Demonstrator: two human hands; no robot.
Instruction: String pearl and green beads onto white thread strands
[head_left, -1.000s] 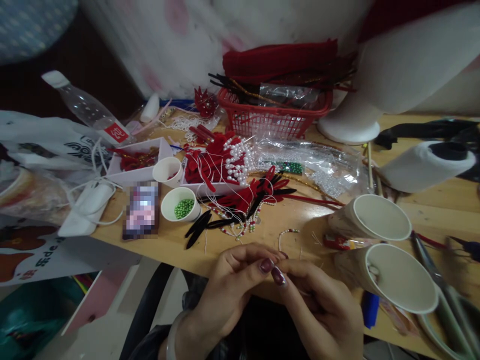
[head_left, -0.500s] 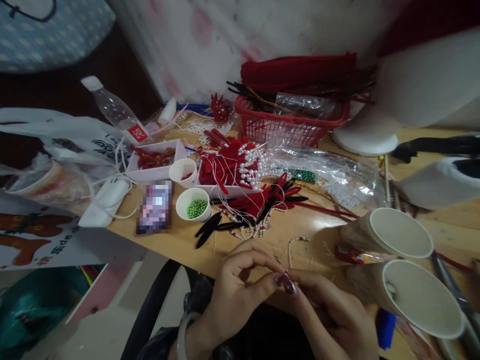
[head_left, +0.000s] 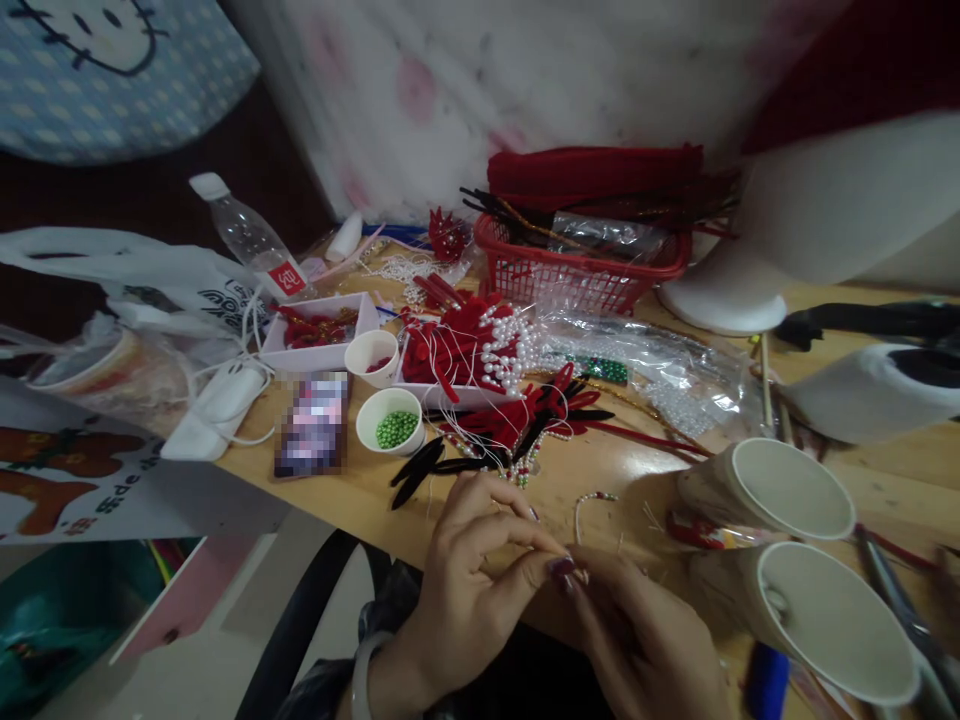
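Observation:
My left hand and my right hand meet at the table's front edge, fingertips pinched together. Whatever lies between the fingertips is too small to make out. Just beyond them a short beaded strand rests on the wooden table. Further left is a paper cup of green beads, beside black loops. A white tray holds red fuzzy pieces and white bead strands. Red and black pieces with white threads lie in front of it.
Two large paper cups stand close to my right hand, near a blue object. A red basket is at the back. Left are a phone, power strip and bottle.
The view has shifted a little, so the table's things sit slightly lower. My hands stay together, with the right hand's fingers drawn slightly down and left.

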